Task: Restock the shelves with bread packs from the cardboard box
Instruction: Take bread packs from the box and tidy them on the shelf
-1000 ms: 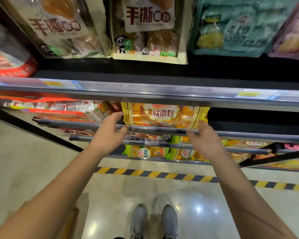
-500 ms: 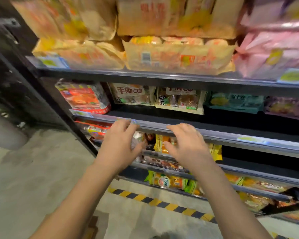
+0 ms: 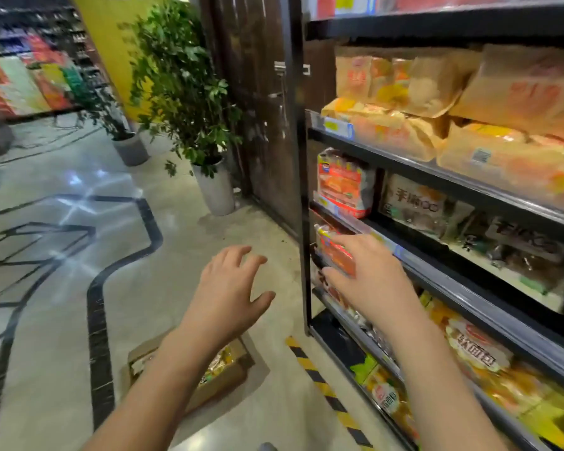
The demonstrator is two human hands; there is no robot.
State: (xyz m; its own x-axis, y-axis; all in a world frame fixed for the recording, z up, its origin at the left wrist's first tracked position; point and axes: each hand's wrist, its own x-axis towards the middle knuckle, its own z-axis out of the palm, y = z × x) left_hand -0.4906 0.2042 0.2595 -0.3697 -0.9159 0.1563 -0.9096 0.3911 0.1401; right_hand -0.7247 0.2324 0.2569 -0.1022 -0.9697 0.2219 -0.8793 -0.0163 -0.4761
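Brown cardboard box (image 3: 217, 387) sits open on the floor nearest us, just beside the yellow-and-black floor tape (image 3: 319, 384). Inside it we see yellow-orange wrapped bread packs (image 3: 220, 362), partly hidden by our left forearm. Above the box our left hand (image 3: 232, 288) hovers with fingers spread, holding nothing. Our right hand (image 3: 368, 281) lies against a red-orange plastic bread pack (image 3: 337, 255) at the left end of a middle tier of the black metal shelves (image 3: 304, 190). Its fingers are over the top and the thumb is low, but through the blur we cannot tell whether it grips or only presses. We judge this to be the seating of one pack. The next move calls for bending to the box and taking a fresh pack. Further in, the upper tiers hold tan paper-look bread bags (image 3: 437, 83), and the lower ones hold yellow soft-bread packs (image 3: 479, 349).
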